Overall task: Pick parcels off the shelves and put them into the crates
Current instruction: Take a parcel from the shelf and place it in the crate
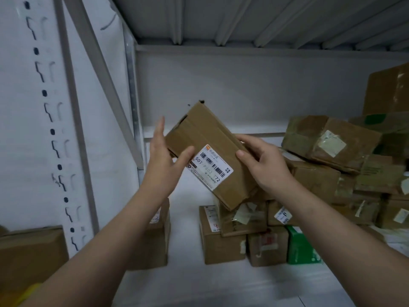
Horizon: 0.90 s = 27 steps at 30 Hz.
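One parcel (205, 134) is lifted clear of the shelf (188, 191), tilted in the air over its middle. The right hand (263, 165) grips the parcel's right edge, thumb in front. The left hand (161, 160) braces its left end with straight fingers. No crate shows, so carrying and dropping it likely remain. Many stacked boxes (321, 171) crowd the shelf's right side, unpicked.
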{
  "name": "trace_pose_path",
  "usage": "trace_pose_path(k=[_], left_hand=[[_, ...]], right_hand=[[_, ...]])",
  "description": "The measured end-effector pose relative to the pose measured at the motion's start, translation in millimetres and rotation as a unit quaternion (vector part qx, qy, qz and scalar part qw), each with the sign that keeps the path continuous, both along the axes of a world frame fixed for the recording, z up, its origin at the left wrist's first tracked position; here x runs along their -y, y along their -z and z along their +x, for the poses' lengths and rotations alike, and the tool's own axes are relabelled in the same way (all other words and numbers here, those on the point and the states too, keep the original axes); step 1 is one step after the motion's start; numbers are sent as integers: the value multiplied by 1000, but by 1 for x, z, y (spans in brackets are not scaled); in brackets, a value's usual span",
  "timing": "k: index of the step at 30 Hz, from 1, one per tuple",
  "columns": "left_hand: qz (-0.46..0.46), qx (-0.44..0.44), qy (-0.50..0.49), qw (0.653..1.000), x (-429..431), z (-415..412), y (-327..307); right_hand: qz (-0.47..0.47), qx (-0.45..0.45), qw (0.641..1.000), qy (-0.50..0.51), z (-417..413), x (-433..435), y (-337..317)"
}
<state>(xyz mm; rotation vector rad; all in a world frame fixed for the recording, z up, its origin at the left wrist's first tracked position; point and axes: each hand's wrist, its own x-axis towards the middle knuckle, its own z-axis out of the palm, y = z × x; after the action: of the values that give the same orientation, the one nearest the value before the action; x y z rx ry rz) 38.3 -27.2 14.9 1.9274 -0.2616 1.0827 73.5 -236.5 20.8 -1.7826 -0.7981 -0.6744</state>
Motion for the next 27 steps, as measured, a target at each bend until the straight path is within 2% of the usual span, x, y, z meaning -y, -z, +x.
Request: trace_pose_path(k=[2,4,8,9,11,14,18,21,24,27], left_hand=[[-131,-7,86,988,-3,1,0],[-156,42,89,983,-2,1,3],[-236,110,117,958,2,2,8],[-266,116,127,948,4,3,7],[-307,116,141,934,7,5,6],[-259,105,123,952,10,1,11],[-67,110,114,985,2,-9,24],[60,119,68,989,-7,-13,34],[48,146,5,988,-21,-18,39],[33,161,-61,985,-34,-23,35]], right_hand=[[-11,9,1000,-6,-3,-1,-2],[4,6,1000,8,-7,-2,-4],[26,25,988,148,-10,-5,3],[60,-3,990,130,-12,-6,6],[152,-74,985,30,-17,-11,15],[212,-67,975,-16,-17,-14,28],[231,-4,972,42,-21,-9,19],[236,-21,970,53,-20,-6,12],[249,-31,966,56,-20,-3,10],[261,-79,961,-42,-21,-2,14]])
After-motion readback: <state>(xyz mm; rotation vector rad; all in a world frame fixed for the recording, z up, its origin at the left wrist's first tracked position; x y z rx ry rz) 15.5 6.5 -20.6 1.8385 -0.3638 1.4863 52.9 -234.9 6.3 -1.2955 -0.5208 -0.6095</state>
